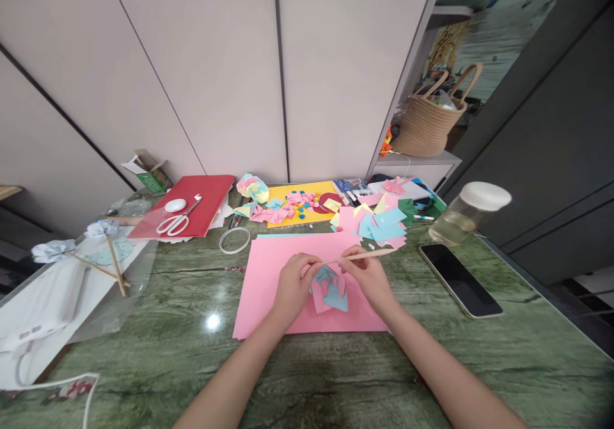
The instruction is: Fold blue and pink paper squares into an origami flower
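A narrow beige strip (369, 254), like a thin flat stick, runs sideways above a pink sheet of paper (263, 275). My left hand (295, 282) is closed in a pinch at its left end. Close beside it, my right hand (367, 275) pinches the same strip between thumb and fingers, and the wider end sticks out to the right. Just below my fingertips, a folded pink and blue paper piece (330, 291) rests on the pink sheet. I cannot tell whether the strip touches it.
Behind lie loose coloured papers (384, 224), a yellow sheet (278, 219) with small beads, and a tape roll (235, 240). White scissors (173, 224) rest on a red folder (211, 205). At right are a phone (460, 280) and a lidded jar (453, 224); at left, a white glue gun (52, 301).
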Demonstrator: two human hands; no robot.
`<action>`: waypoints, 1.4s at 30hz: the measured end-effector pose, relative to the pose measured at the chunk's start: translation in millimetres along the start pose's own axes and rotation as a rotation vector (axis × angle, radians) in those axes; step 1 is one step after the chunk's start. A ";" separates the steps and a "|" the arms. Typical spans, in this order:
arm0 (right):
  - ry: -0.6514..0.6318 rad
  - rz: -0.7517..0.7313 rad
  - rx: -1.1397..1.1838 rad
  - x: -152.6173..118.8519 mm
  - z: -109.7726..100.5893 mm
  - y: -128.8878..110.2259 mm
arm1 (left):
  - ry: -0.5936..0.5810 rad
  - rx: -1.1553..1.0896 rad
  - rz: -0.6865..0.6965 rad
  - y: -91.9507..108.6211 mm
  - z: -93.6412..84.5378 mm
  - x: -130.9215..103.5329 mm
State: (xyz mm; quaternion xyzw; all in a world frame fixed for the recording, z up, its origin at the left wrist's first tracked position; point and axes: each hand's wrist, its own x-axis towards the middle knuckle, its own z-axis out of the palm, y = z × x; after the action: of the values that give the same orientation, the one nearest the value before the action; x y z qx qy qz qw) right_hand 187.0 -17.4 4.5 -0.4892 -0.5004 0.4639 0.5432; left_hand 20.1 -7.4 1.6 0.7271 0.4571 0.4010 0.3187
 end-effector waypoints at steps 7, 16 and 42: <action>-0.011 0.009 -0.016 0.3 0.1 1.1 | 0.009 0.040 0.011 2.0 1.4 -0.7; -0.116 0.093 0.043 -2.9 2.2 2.7 | -0.049 0.026 -0.003 0.6 4.9 -1.5; -0.270 -0.057 -0.130 -2.2 -5.3 -9.7 | -0.045 -0.102 -0.155 -3.2 0.3 2.0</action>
State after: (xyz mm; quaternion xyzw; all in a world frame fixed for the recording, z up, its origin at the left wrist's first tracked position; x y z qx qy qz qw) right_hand 192.3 -20.8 13.8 -0.4423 -0.6115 0.4763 0.4512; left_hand 19.5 -4.3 -0.6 0.6811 0.4837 0.3815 0.3956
